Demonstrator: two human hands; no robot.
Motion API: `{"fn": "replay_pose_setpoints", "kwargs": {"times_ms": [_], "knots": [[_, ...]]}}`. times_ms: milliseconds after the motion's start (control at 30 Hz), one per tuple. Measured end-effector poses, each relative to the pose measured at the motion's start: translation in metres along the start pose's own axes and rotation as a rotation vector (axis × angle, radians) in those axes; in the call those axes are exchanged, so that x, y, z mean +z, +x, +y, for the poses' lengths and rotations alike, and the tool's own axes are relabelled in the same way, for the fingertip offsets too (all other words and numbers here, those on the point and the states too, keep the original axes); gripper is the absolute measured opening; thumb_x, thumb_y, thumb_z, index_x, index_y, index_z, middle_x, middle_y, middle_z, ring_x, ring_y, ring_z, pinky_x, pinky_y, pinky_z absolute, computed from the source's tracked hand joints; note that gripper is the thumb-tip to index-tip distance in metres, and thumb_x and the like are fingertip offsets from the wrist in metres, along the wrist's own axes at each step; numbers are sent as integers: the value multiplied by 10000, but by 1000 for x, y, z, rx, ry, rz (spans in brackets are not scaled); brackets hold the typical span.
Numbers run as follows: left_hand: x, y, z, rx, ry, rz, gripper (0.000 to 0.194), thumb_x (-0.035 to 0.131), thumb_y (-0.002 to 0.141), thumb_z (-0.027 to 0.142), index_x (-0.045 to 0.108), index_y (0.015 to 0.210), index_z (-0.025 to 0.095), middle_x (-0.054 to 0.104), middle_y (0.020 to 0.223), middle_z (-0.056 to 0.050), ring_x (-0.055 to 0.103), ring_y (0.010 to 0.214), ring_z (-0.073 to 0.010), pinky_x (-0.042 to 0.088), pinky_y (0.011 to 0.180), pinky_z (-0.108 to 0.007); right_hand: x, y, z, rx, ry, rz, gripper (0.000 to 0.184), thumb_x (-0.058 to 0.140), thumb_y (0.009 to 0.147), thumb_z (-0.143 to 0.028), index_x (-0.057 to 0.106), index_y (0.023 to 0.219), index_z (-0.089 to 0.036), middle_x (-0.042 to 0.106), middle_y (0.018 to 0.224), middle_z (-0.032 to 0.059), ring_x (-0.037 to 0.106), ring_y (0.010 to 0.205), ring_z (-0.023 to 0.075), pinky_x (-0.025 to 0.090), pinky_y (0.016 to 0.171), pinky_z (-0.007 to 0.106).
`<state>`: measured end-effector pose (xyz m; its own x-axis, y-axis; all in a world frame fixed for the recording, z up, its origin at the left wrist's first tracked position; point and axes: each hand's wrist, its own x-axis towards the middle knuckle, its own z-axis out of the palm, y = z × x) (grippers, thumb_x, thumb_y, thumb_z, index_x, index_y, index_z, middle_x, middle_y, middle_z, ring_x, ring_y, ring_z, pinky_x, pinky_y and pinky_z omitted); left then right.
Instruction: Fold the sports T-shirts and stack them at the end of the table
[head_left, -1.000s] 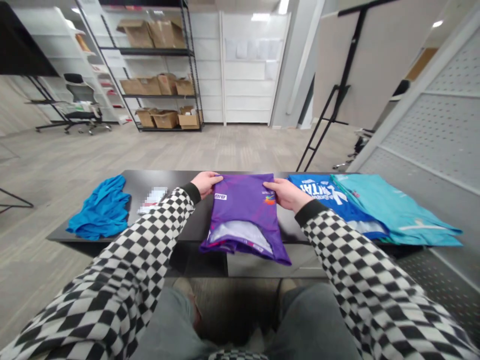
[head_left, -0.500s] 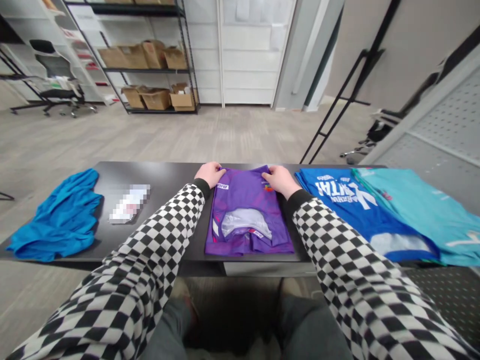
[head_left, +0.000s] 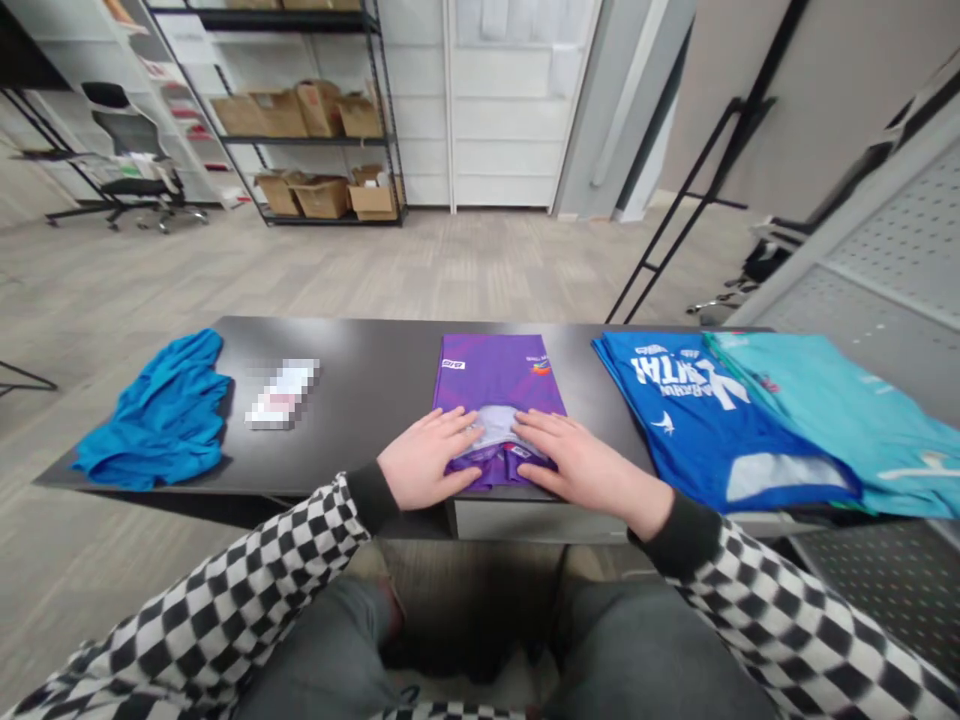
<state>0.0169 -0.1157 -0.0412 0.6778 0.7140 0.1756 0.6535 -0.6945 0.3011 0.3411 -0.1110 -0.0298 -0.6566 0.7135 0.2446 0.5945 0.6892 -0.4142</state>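
Observation:
A folded purple jersey (head_left: 495, 375) lies on the dark table (head_left: 360, 390) in front of me, its grey-lined collar facing my body. My left hand (head_left: 431, 455) rests on the collar's left side with fingers stretched out. On the right side of the same collar lies my right hand (head_left: 574, 455), fingers flat and spread. The palms partly cover the jersey's near edge. Neither hand grasps anything.
To the right lie a folded blue jersey (head_left: 697, 420) and a turquoise jersey (head_left: 832, 400), overlapping. A crumpled blue garment (head_left: 161, 410) sits at the table's left end, beside a blurred-out phone-shaped object (head_left: 283, 395). Shelves with cardboard boxes (head_left: 322, 195) stand beyond.
Both hands have let go of the jersey's far corners and come back toward me, now lying flat over its collar. The jersey's far edge looks straighter. The view has shifted slightly.

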Motion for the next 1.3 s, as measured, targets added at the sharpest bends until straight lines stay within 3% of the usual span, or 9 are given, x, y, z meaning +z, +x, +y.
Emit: {"fn": "replay_pose_setpoints", "kwargs": {"times_ms": [133, 267, 500, 633, 833, 1000, 1067, 1167, 1300], "knots": [[-3, -18, 0, -19, 36, 56, 469, 590, 1129, 396, 709, 1541, 208, 676, 1633, -163, 606, 1558, -368, 468, 1317, -594, 2, -22, 4, -7, -50, 39, 396, 716, 1097, -376, 787, 1472, -272, 736, 1548, 160, 671, 1477, 391, 522, 1270, 631], [-23, -21, -7, 105, 34, 40, 422, 634, 1053, 275, 753, 1452, 213, 793, 1389, -141, 716, 1369, -326, 530, 1245, -502, -19, -22, 8, -67, -62, -30, 236, 735, 1073, -340, 854, 1262, -262, 814, 1369, 130, 757, 1304, 349, 584, 1187, 546], [-37, -15, -13, 172, -1, -33, 161, 680, 1008, 272, 822, 1066, 222, 765, 1133, -106, 708, 1146, -281, 554, 1086, -414, -39, -17, 8, -44, -13, -139, 93, 804, 1013, -325, 809, 995, -234, 764, 1372, 137, 742, 1246, 311, 590, 1136, 467], [-39, -11, -15, 188, -87, -16, 218, 580, 1094, 291, 777, 1042, 215, 767, 1120, -107, 710, 1113, -264, 547, 1067, -408, -43, -12, 10, -36, 50, -145, 162, 694, 1057, -285, 782, 929, -237, 773, 1356, 137, 752, 1219, 310, 589, 1134, 487], [-48, -27, -5, 153, -192, 99, 225, 514, 1143, 307, 720, 1102, 227, 764, 1171, -110, 706, 1159, -264, 550, 1094, -430, -46, -27, -1, -30, 83, -62, 191, 605, 1116, -339, 746, 1017, -256, 764, 1408, 140, 729, 1333, 308, 569, 1190, 501], [-35, -50, 0, 190, -59, 43, 209, 578, 1111, 305, 761, 1172, 226, 779, 1280, -133, 712, 1266, -290, 535, 1163, -461, -31, -52, -7, -40, -50, -89, 187, 613, 1118, -309, 779, 1196, -272, 730, 1528, 133, 685, 1443, 337, 555, 1209, 557], [-24, -56, 1, 154, 9, 73, 333, 656, 1086, 375, 744, 1364, 215, 736, 1476, -167, 664, 1420, -335, 480, 1261, -525, -24, -59, -8, -43, -124, -50, 302, 649, 1119, -343, 743, 1396, -271, 650, 1650, 153, 593, 1559, 362, 501, 1267, 605], [-7, -59, 3, 114, 79, 66, 707, 753, 1040, 495, 580, 1660, 203, 561, 1732, -203, 506, 1631, -391, 381, 1362, -599, -13, -62, -8, -45, -208, -34, 664, 755, 1075, -464, 576, 1681, -259, 474, 1800, 193, 440, 1675, 417, 422, 1325, 674], [10, -59, 3, 95, 161, 24, 687, 736, 1056, 393, 565, 1702, 236, 567, 1740, -169, 506, 1646, -370, 423, 1350, -577, 2, -62, -5, -27, -280, -46, 812, 826, 1026, -419, 499, 1758, -292, 445, 1814, 187, 444, 1669, 438, 437, 1315, 688]]}}
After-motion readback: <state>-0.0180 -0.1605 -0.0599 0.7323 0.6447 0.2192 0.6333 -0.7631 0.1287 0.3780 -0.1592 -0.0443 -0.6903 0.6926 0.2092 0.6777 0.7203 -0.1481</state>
